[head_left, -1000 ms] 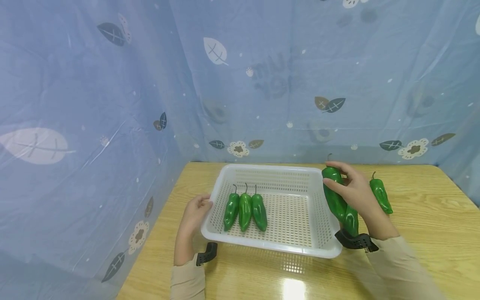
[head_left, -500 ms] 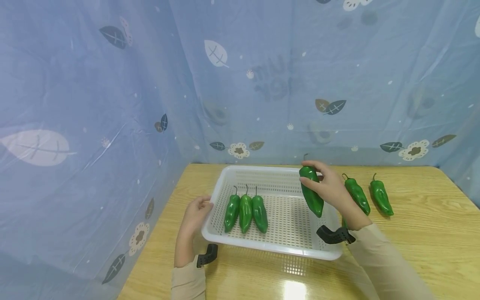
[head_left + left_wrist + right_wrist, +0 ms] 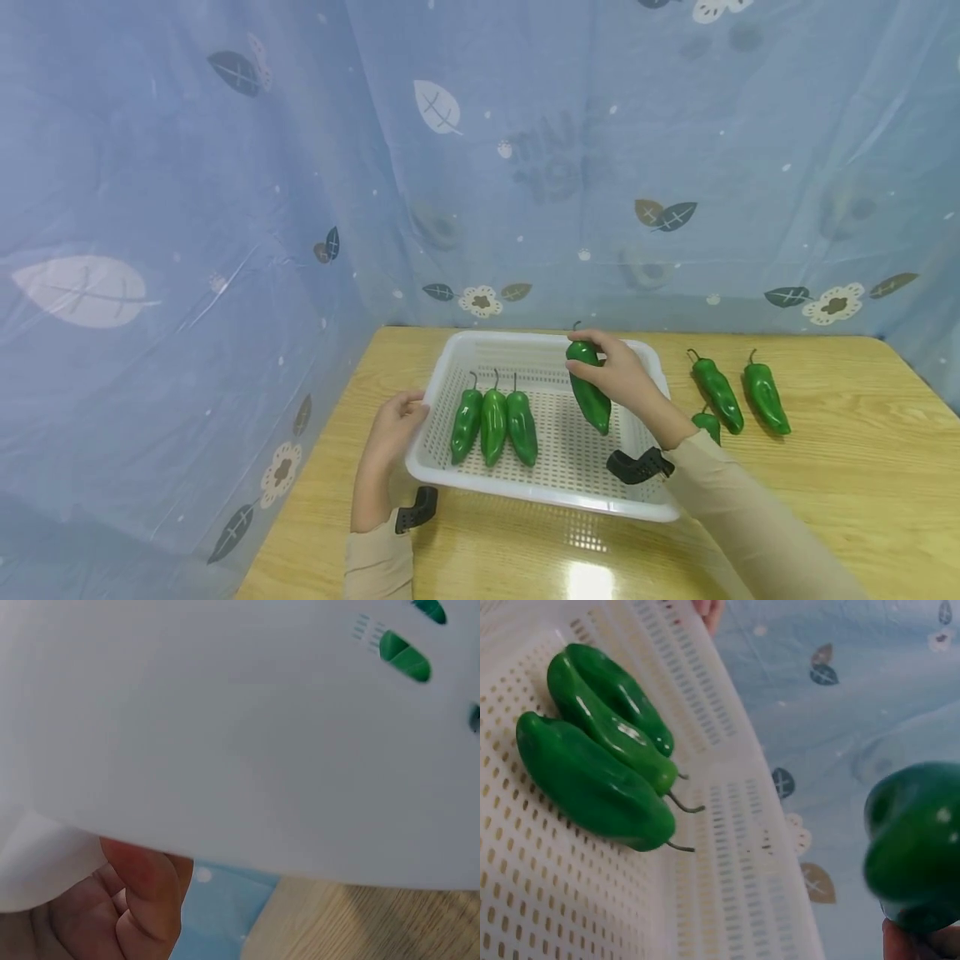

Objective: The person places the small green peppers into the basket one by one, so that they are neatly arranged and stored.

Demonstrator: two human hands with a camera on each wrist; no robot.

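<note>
My right hand (image 3: pixel 617 372) pinches a green pepper (image 3: pixel 589 392) near its stem end, over the right half of a white plastic basket (image 3: pixel 525 490). In the right wrist view this held pepper (image 3: pixel 919 840) looms at the right edge, a fingertip below it. Three green peppers (image 3: pixel 492 423) lie side by side in the basket's left half, stems pointing away from me. My left hand (image 3: pixel 392 425) grips the basket's left rim. In the left wrist view the curled fingers (image 3: pixel 146 881) meet the rim, while the basket's pale wall (image 3: pixel 225 750) fills most of the picture.
On the wooden table (image 3: pixel 840 467), right of the basket, lie two green peppers, one nearer (image 3: pixel 717 392) and one farther right (image 3: pixel 765 398). Another pepper (image 3: pixel 707 423) is partly hidden behind my right sleeve. A blue patterned curtain (image 3: pixel 600 150) hangs behind and to the left.
My right hand has carried the held pepper leftward from the basket's right edge to above its inside. Peppers on the table have come out from behind that arm. My left hand stays put.
</note>
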